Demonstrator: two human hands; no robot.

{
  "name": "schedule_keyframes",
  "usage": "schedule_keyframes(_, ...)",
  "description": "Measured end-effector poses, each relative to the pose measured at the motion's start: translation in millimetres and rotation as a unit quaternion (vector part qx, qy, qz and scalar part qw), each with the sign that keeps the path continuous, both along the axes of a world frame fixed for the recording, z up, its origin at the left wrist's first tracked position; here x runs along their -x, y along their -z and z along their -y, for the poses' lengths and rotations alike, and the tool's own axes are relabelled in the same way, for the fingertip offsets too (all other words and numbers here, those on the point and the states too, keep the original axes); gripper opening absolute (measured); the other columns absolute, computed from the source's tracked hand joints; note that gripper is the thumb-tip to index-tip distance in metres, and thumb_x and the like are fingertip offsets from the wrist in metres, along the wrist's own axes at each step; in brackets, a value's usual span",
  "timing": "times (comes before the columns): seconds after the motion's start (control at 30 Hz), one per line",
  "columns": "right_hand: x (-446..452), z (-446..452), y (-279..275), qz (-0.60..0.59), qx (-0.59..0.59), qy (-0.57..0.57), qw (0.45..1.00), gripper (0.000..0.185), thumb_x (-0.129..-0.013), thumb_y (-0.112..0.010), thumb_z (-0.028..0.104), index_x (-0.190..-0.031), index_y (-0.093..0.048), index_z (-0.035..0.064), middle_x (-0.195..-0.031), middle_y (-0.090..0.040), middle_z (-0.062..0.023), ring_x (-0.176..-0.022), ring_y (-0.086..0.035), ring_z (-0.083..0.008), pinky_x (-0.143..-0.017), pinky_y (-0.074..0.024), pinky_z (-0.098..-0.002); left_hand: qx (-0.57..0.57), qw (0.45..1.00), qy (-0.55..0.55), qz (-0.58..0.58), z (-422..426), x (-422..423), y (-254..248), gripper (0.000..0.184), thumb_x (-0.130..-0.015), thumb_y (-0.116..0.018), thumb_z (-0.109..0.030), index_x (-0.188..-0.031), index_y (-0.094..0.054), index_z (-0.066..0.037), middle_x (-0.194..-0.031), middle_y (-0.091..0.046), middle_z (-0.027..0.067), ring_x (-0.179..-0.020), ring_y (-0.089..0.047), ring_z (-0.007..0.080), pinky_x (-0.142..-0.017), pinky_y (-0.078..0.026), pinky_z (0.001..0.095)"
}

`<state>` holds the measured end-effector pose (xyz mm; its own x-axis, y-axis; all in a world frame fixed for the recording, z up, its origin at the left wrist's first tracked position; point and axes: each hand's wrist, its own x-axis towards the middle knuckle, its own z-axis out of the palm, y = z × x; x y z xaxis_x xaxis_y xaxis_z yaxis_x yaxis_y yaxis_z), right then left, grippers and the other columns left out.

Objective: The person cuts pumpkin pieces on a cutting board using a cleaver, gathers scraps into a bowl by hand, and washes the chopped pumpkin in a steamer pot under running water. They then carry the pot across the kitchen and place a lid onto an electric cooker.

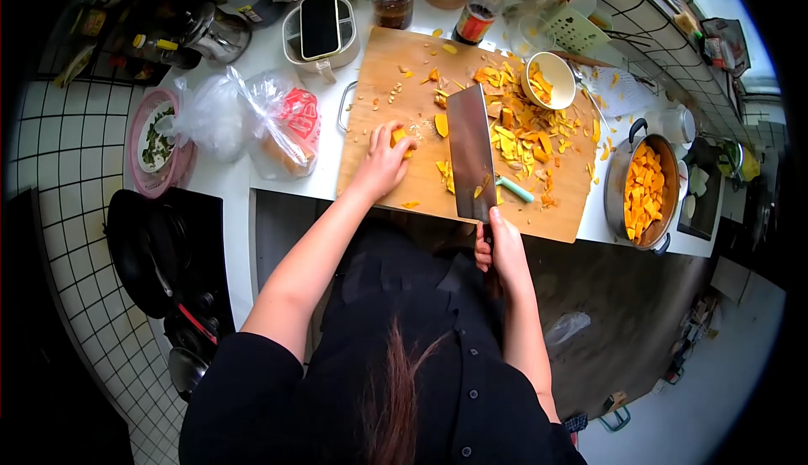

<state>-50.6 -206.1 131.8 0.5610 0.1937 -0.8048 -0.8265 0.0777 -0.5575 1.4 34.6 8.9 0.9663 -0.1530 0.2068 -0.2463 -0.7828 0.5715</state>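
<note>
On the left part of a wooden cutting board, my left hand has its fingers curled round a small orange pumpkin piece. My right hand is closed on the handle of a cleaver, whose wide blade lies over the board, pointing away from me. Orange slices and peelings are scattered right of the blade. A green-handled peeler rests beside the blade. Near the far edge, a cream bowl holds orange pieces.
A metal pot of orange chunks stands to the right. A sauce bottle, a jar and a phone on a white container are at the back. Plastic bags and a pink basket lie left.
</note>
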Motion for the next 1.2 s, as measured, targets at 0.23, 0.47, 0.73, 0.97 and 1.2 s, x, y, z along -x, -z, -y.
schedule_keyframes(0.23, 1, -26, 7, 0.01, 0.006, -0.036, 0.999, 0.041, -0.096, -0.038, 0.041, -0.075, -0.042, 0.0061, -0.053, -0.035, 0.0016, -0.04, -0.031, -0.0075, -0.037, -0.0288, -0.0225, 0.147, 0.988, -0.028, -0.026, -14, 18, 7, 0.021, -0.072, -0.067, -0.008, -0.091, -0.057, -0.008, -0.119, -0.039, 0.016, -0.109, -0.042, 0.0334, -0.095, -0.036, 0.0396)
schedule_keyframes(0.47, -4, -50, 7, 0.029, 0.042, -0.101, 0.994, 0.042, -0.096, -0.037, 0.042, -0.075, -0.042, 0.0062, -0.054, -0.035, 0.0014, -0.041, -0.032, -0.0082, -0.038, -0.0291, -0.0228, 0.321, 0.933, -0.137, -0.084, -27, 21, 19, 0.038, -0.081, -0.061, -0.003, -0.116, -0.044, -0.003, -0.105, -0.043, 0.0086, -0.077, -0.05, 0.0085, -0.067, -0.046, 0.0215)
schedule_keyframes(0.73, -15, -77, 1, 0.088, 0.123, -0.162, 0.975, 0.041, -0.095, -0.039, 0.042, -0.075, -0.044, 0.0075, -0.055, -0.035, 0.0024, -0.043, -0.032, -0.0075, -0.039, -0.0286, -0.0229, 0.318, 0.914, -0.131, -0.215, -30, 17, 17, 0.053, -0.075, -0.069, -0.005, -0.119, -0.039, -0.001, -0.077, -0.048, 0.002, -0.061, -0.045, 0.0056, -0.055, -0.042, 0.0187)
schedule_keyframes(0.97, -20, -89, 13, 0.163, 0.212, -0.237, 0.934, 0.051, -0.095, -0.039, 0.041, -0.081, -0.052, -0.0056, -0.066, -0.053, -0.0182, -0.066, -0.053, -0.0268, -0.067, -0.043, -0.0351, 0.291, 0.924, -0.136, -0.209, -29, 17, 8, 0.056, -0.073, -0.07, -0.004, -0.121, -0.04, -0.001, -0.079, -0.049, 0.0031, -0.065, -0.049, 0.0086, -0.06, -0.046, 0.0211)
schedule_keyframes(1.2, -24, -98, 14, 0.187, 0.241, -0.254, 0.918, 0.05, -0.095, -0.039, 0.04, -0.085, -0.054, -0.0072, -0.076, -0.056, -0.0282, -0.078, -0.056, -0.0402, -0.071, -0.0434, -0.0404, 0.295, 0.925, -0.118, -0.207, -31, 16, 6, 0.057, -0.071, -0.071, -0.002, -0.12, -0.041, 0.0, -0.079, -0.05, 0.0049, -0.066, -0.052, 0.0113, -0.061, -0.047, 0.0229)
